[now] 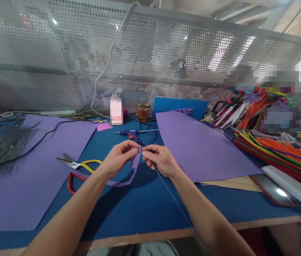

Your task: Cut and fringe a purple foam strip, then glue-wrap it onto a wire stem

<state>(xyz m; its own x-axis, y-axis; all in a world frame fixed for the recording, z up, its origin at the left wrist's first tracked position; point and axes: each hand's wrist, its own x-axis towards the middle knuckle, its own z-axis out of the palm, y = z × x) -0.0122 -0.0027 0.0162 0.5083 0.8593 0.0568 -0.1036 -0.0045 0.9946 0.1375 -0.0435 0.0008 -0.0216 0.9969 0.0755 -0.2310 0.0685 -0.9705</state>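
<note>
Over the middle of the blue table, my left hand (120,156) pinches one end of a narrow purple paper strip (132,177). The strip hangs in a curve and runs back under my left forearm. Close beside it, my right hand (163,160) is closed with thumb and forefinger at the strip's end. A thin wire (172,196) runs from my right fingers down toward the table's front edge. Whether wire and strip touch is hidden by my fingertips. Scissors (73,164) with yellow and red handles lie left of my left hand, partly covered by my forearm.
Large purple sheets (204,149) lie on both sides. A blue glue gun (132,133) rests beyond my hands, its black cable nearby. Further back stand a lit phone (116,112) and a glass cup (142,113). Colourful pipe cleaners (281,145) are piled right; dark stems (5,149) lie left.
</note>
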